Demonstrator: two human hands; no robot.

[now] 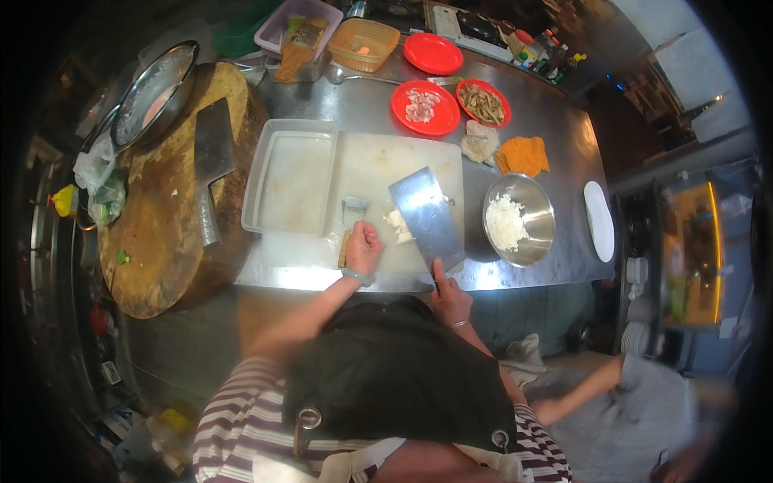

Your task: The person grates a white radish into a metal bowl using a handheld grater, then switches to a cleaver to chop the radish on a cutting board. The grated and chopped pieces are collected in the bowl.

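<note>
My right hand [452, 300] grips the handle of a cleaver [427, 214], whose broad blade lies over the right part of a white cutting board [380, 169]. Pale chopped pieces [398, 226] lie at the blade's left edge, partly covered by it. My left hand [364, 247] is curled over the board's near side, left of those pieces, with nothing visible in it. Just beside it lies a peeler [354, 205] with a wooden handle. A clear plastic tray [290, 175] rests on the board's left part. Right of the board, a steel bowl [537, 211] holds chopped white bits [506, 222].
A round wooden chopping block [157, 241] on the left bears a second cleaver [214, 145] and a tilted metal bowl [156, 96]. Red plates [433, 54], one with sliced meat [421, 105], stand behind the board. An orange cloth [522, 156] lies right. Another person [622, 410] is at lower right.
</note>
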